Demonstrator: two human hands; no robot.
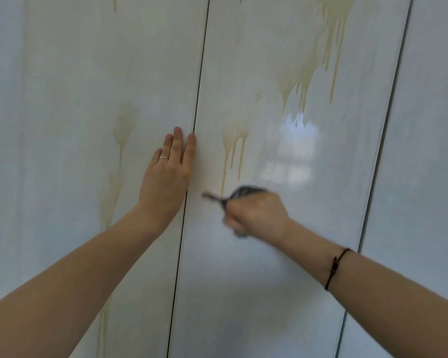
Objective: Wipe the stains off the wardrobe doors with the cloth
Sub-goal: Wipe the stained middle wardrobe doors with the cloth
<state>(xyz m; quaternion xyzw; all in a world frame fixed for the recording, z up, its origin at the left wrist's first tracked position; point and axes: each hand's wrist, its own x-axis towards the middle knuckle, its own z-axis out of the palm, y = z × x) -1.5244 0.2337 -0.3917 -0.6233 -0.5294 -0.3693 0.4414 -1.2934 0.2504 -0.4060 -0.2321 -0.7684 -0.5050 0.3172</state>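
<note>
The right grip (256, 215) is fisted round the grey cloth (243, 191), blurred, low on the middle door (243, 280). The nearest stain (233, 140) lies straight above it, its drips running vertically, with a larger stain (321, 60) further up and right. The left grip (166, 177), fingers flat, presses on the neighbouring door (75, 99).

Soft, even daylight of a cool cast is spread over the whole scene, and no hard shadows are thrown. A bright, window-shaped glare is mirrored on the glossy middle door (290, 151), right of centre. The right hand (259, 215) and the cloth (243, 193) gripped in it are smeared by motion blur, while the left hand (166, 177) is rendered fairly sharp. The door seams (199, 99) are slanted and slightly curved by wide-angle distortion. The near, lower part is left a little dimmer.
</note>
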